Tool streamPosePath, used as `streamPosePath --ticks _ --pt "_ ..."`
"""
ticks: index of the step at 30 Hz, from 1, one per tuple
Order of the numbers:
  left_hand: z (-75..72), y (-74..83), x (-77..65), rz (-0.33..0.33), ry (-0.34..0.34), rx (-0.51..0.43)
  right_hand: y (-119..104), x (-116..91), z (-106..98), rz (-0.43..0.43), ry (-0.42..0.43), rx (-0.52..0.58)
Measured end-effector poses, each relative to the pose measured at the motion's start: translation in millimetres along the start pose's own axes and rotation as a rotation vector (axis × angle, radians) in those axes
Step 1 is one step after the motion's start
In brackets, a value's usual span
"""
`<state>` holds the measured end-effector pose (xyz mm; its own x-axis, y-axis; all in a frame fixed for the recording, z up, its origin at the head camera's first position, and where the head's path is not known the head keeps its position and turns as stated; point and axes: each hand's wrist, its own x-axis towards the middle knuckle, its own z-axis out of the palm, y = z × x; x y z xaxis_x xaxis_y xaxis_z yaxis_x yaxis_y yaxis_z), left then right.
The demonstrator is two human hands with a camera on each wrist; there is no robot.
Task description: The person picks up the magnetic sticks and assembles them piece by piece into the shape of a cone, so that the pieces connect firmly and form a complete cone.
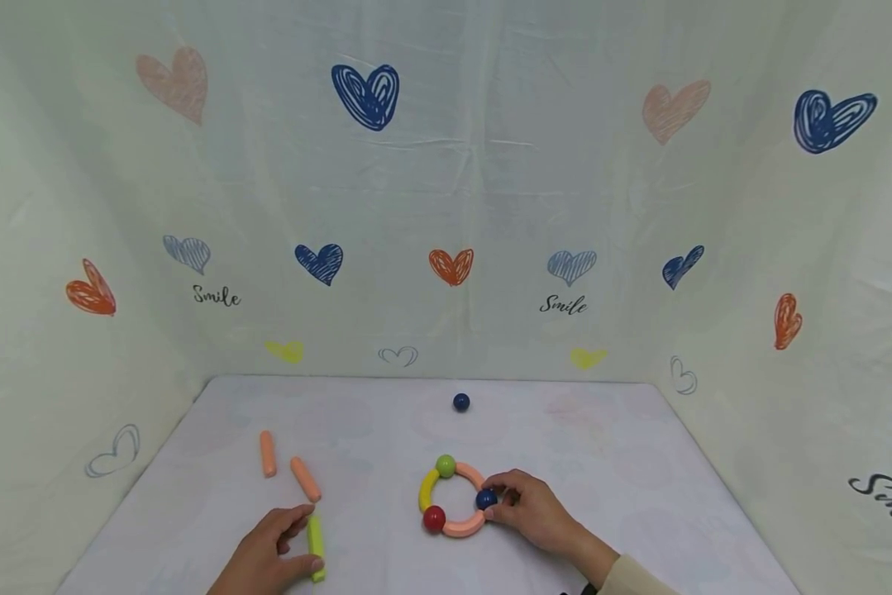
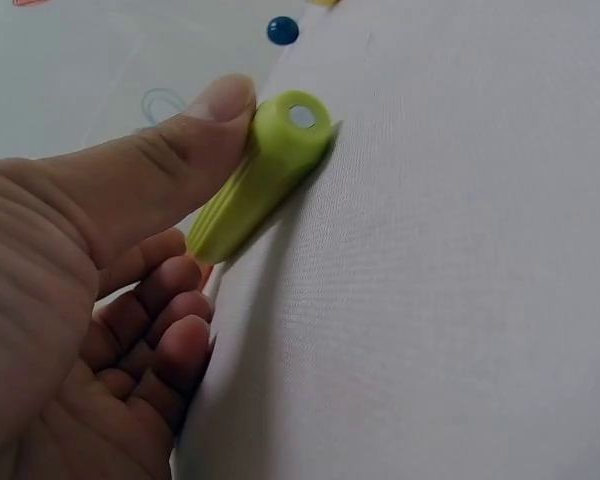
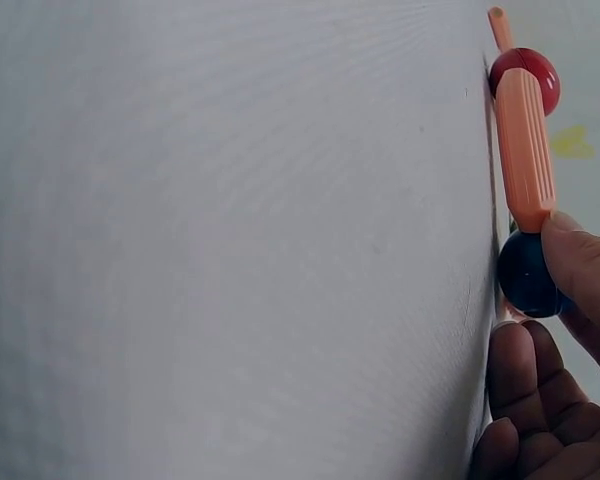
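Note:
In the head view, my left hand (image 1: 267, 552) holds a yellow-green magnetic rod (image 1: 316, 545) lengthwise, thumb at the near end and index finger by the far end. The left wrist view shows a round metal disc in the end of that rod (image 2: 270, 165). My right hand (image 1: 538, 514) pinches a dark blue ball (image 1: 486, 499) at the right side of a ring lying on the table. That ring joins the blue ball, a red ball (image 1: 434, 519) and a green ball (image 1: 446, 466) through a curved yellow rod (image 1: 428, 491) and two curved pink-orange rods (image 1: 464, 526).
Two straight orange rods (image 1: 268, 454) lie apart at the left, beyond my left hand. A second dark blue ball (image 1: 461, 402) sits near the table's back edge. A white curtain with printed hearts (image 1: 451, 267) closes in the back and sides of the white table (image 1: 602, 446).

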<state>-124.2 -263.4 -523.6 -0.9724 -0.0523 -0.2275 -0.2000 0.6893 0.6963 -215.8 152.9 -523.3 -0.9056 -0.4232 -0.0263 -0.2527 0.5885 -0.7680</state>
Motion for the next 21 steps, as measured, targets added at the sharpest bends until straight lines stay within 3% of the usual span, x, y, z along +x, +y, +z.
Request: streamPosePath --ticks 5,13,21 --pt "1.3 3.9 0.8 0.003 0.06 0.014 -0.4 -0.1 0.2 0.005 -0.002 0.007" --pt "-1.7 6.3 6.3 0.017 -0.01 0.057 -1.1 -0.4 1.4 0.002 0.0 0.003" --pt "-5.0 7.8 9.0 0.009 -0.034 -0.001 -0.9 -1.3 0.7 0.001 0.007 -0.002"
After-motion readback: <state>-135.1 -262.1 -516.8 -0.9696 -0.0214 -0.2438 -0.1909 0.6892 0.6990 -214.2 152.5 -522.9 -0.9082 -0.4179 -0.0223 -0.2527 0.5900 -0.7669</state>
